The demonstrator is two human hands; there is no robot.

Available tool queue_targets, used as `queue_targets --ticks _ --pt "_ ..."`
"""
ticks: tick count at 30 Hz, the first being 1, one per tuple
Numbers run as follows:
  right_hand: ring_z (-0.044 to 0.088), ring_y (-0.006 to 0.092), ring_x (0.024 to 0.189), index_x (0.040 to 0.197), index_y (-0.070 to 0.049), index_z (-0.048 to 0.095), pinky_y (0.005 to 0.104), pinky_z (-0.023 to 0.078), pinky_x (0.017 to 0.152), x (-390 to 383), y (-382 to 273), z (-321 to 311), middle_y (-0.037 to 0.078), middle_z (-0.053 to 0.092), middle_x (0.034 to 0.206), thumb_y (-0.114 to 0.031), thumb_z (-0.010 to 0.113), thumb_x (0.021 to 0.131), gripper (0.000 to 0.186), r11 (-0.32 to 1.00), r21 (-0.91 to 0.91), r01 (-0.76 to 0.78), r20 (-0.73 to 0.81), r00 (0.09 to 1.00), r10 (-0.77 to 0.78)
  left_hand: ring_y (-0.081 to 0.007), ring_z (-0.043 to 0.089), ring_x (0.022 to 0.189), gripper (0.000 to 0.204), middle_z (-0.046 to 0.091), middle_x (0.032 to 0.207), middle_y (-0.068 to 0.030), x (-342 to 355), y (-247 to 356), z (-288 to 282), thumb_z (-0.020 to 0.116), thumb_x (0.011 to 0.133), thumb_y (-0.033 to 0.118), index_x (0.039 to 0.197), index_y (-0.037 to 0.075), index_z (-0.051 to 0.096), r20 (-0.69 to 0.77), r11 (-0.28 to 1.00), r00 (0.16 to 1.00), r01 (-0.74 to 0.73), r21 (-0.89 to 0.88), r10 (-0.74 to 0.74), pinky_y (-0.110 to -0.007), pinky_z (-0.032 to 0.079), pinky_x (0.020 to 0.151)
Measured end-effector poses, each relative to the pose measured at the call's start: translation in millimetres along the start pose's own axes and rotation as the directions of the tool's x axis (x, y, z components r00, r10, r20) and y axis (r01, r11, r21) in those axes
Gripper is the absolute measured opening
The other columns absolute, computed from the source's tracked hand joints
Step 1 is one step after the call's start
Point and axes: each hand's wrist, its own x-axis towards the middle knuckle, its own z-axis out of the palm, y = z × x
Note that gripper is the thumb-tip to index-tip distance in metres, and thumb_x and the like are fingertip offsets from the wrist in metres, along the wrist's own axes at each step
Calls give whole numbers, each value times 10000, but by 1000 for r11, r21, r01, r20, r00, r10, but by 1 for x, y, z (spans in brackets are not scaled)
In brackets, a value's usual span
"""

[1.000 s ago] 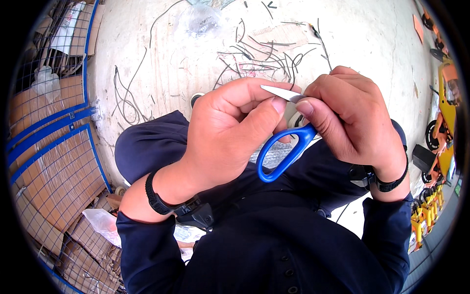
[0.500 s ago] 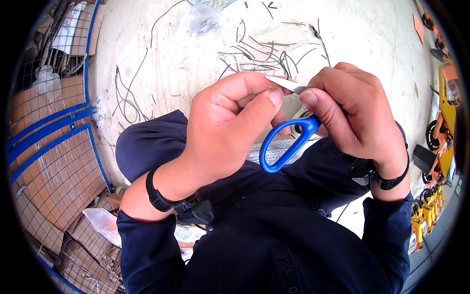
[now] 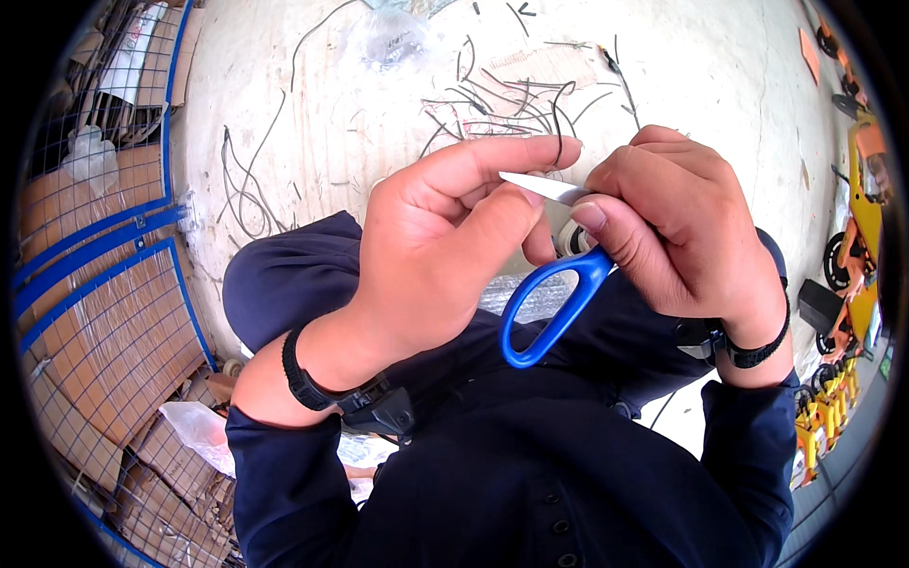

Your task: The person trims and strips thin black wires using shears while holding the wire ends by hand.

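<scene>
My right hand point(image 3: 677, 232) grips a pair of scissors point(image 3: 549, 303) with a blue loop handle that hangs down between my hands. A thin white strip point(image 3: 544, 186) runs from my right fingertips to my left hand point(image 3: 445, 237), whose thumb and fingers pinch its near end. Both hands are held close together in front of my chest, above my dark blue clothing. A small white roll point(image 3: 571, 237) shows just behind the scissors; what holds it is hidden.
Cut black wire pieces point(image 3: 502, 95) lie scattered on the pale concrete floor point(image 3: 710, 85) ahead. Blue wire-mesh cages with flattened cardboard point(image 3: 95, 275) stand at the left. Yellow and black machine parts point(image 3: 857, 237) line the right edge. A plastic bag point(image 3: 199, 431) lies at the lower left.
Both hands have risen slightly and my left fingers have spread further along the white strip. The scissors' blue handle has swung a little lower and leftward.
</scene>
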Motion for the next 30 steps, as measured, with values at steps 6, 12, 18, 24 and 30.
queue_targets --ticks 6,12,18,24,30 --pt "530 260 573 789 -10 621 332 410 560 1 0 0 88 589 661 -113 627 851 121 999 -29 -16 -1 1000 16 -46 582 678 277 651 809 -47 -1 0 -1 483 924 11 1163 -40 613 11 999 1000 -20 34 20 -189 468 617" --pt "521 250 570 774 -18 614 331 403 551 2 -1 -1 75 572 637 -110 630 855 123 996 -77 -48 41 998 51 -25 543 666 259 610 750 -13 -1 -2 -4 501 923 26 1144 -37 620 7 999 999 38 13 -38 -175 439 599" --pt "521 247 573 774 -18 614 331 405 554 1 -2 0 74 578 644 -107 633 854 121 996 -76 -50 1 999 50 -18 520 656 238 616 753 -17 0 -2 -5 506 925 29 1117 -43 626 24 1000 999 29 7 -29 -170 426 589" --pt "521 245 574 777 -19 616 332 405 554 1 -2 -2 71 579 647 -104 632 854 116 994 -99 -45 -8 999 44 -27 550 672 239 612 751 -19 0 2 -3 508 929 36 1123 -49 618 9 999 999 46 14 -47 -177 461 608" --pt "522 214 562 806 5 598 290 398 536 1 4 -5 81 551 627 -125 589 912 167 982 -144 -126 -105 988 112 -75 597 606 251 674 815 -104 -3 4 8 490 951 73 1132 -62 600 -102 996 994 -21 87 30 -190 473 527"
